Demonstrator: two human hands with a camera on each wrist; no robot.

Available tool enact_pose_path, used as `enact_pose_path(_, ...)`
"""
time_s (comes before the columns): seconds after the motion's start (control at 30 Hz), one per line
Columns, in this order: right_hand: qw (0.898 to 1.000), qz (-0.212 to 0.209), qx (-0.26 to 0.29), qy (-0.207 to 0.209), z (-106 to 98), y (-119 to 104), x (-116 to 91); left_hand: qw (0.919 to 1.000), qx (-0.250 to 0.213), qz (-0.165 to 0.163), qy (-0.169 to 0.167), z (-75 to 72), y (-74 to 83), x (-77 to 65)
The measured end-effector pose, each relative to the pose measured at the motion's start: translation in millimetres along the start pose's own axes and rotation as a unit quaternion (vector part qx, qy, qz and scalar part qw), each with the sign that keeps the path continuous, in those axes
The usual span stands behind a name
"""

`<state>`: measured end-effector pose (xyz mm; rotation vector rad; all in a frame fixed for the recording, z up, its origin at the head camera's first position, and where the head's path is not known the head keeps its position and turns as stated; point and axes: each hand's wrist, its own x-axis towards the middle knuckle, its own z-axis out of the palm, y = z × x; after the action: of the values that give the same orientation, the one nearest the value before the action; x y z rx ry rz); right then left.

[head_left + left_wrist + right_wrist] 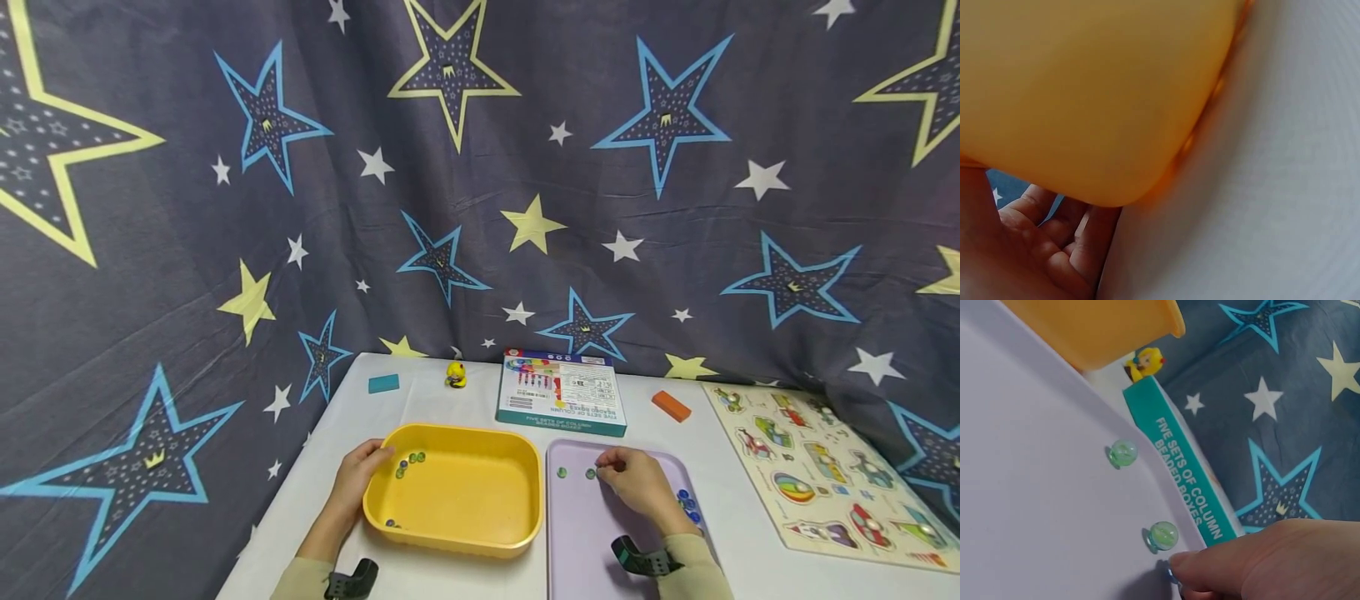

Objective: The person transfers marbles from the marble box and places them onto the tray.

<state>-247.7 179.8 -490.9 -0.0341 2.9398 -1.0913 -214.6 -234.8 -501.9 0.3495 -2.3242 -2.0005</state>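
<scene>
My left hand (pixel 349 487) grips the left wall of a yellow plastic tub (pixel 457 500), thumb over the rim; in the left wrist view its fingers (pixel 1088 240) show beneath the tub's tilted underside. Several green and dark marbles (pixel 401 468) lie along the tub's left side. Over a lilac tray (pixel 581 533), my right hand (pixel 639 485) reaches down near the far edge. Thumb and fingers pinch a bluish marble (pixel 1172 574), mostly hidden by the thumb. Beside it sit two clear green marbles (pixel 1163 535), and several blue marbles (pixel 687 505) lie along the tray's right side.
Behind the tray lies a flat toy box (pixel 562 396) with a teal edge. A teal block (pixel 383 383), a yellow toy figure (pixel 455 375) and an orange block (pixel 671 406) stand along the back. A wooden picture puzzle (pixel 813 467) lies at the right.
</scene>
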Motion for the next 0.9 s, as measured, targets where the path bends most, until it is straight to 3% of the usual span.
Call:
enact_pose_path(0.27, 1.0, -0.01, -0.003, 0.008, -7, -9, -5, 1.0, 0.0, 0.0, 0.002, -0.3, -1.5, -1.2)
enact_pose_path(0.4, 0.998, -0.032, 0.045, 0.015, -19, -27, -10, 1.0, 0.001, 0.003, 0.0, -0.7, -1.8, 0.3)
enact_pose_path(0.6, 0.985, -0.039, 0.164, -0.037, -17, -63, -19, 1.0, -0.006, 0.005, -0.001, -1.0, -1.4, 0.6)
enact_pose_path(0.77, 0.977, -0.081, 0.185, -0.071, -3, -86, -28, 1.0, -0.003, 0.004, -0.002, -1.2, -1.7, -0.1)
enact_pose_path(0.9, 0.962, -0.124, 0.213, -0.112, 2, -104, -39, 1.0, -0.001, 0.0, -0.001, -0.8, -1.9, 0.5)
